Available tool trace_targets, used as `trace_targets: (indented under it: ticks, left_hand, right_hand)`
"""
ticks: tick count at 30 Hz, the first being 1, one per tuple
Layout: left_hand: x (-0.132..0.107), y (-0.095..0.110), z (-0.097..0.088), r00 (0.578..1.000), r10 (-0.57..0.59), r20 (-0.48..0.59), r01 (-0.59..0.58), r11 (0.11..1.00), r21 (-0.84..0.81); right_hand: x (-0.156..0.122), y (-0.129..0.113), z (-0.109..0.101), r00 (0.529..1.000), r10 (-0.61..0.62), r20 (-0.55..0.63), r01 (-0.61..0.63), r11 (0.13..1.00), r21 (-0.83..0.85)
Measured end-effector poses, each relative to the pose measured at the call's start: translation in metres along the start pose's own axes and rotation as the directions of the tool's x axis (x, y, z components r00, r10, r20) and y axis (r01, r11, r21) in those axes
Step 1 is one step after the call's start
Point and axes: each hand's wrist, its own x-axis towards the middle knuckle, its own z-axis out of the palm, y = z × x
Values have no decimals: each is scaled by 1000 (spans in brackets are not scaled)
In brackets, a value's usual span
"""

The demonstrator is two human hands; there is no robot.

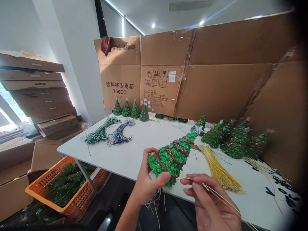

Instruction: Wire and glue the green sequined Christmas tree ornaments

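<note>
- Flat cardboard boxes (36, 86) stacked at far left, by the wall, w/ more cardboard boxes (14, 166) on the floor below.
- Orange plastic crate (79, 205) on the floor, left of the table, full of green glitter trees (64, 184); exact count hard to tell.
- White table (134, 154) runs across the view. Green wire bundle (101, 133) and blue wire bundle (119, 136) lie side by side on it, apart from each other.
- Four small green trees (131, 110) stand upright at the back edge, against a big cardboard sheet (216, 64), w/ a reddish-brown cloth (106, 45) hung over its top.
- L hand (150, 183) wraps the base of a big green glitter tree (170, 157), fingers round the side, thumb on front. Tree is held tilted, tip up & to the right, above the table's near edge, w/ red trim on it. Loose wire ends (152, 200) hang below the hand.
- R hand (207, 199) just beside the tree, not touching it, fingers part curled, thumb & index pinching thin yellow & white wires (216, 195).
- Yellow wire bundle (218, 170) on the table, just past the tree tip.
- Bigger trees (235, 141) stand in a cluster at right, one w/ a silver star (198, 129) on top.
</note>
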Motion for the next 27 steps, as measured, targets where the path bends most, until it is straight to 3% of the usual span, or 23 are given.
trace_targets:
  ticks: [8,14,27]
  left_hand:
    - [0,-5,-7,999,42,34,-43,997,56]
    - [-1,0,-8,995,47,85,-55,993,103]
    - [0,-2,-10,993,44,108,-58,990,131]
  right_hand:
    - [-4,6,10,990,-121,-78,115,991,-73]
    - [-10,3,28,946,-258,-198,223,957,-186]
    - [-11,-2,38,888,-427,-168,371,884,-286]
